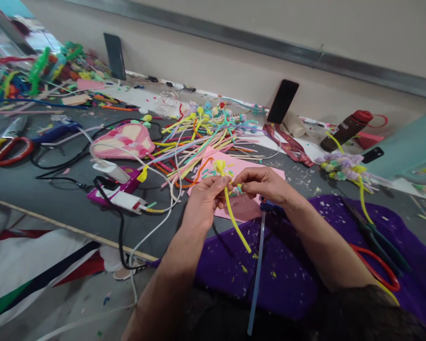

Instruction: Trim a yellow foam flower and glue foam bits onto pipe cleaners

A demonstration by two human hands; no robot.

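Between finger and thumb, my left hand [211,192] pinches a yellow pipe cleaner [236,220] whose long end hangs down towards me. Its top is a fluffy yellow tuft [220,166]. My right hand [261,182] is close by on the right, its fingers pinched together near the tuft; whatever lies between them is too small to make out. Under both hands is a pink sheet [270,171] with small green and white clippings. A glue gun [270,207] with a long clear glue stick [257,274] rests below my right wrist.
Loose pipe cleaners [199,151] are heaped behind the sheet. A magenta power strip [128,187] with plugs and cables is at left. Scissors [376,241] lie on purple cloth [227,265] at right, beside a lilac-and-yellow pipe-cleaner bunch [344,166]. A phone [283,102] and bottle [348,130] are behind.
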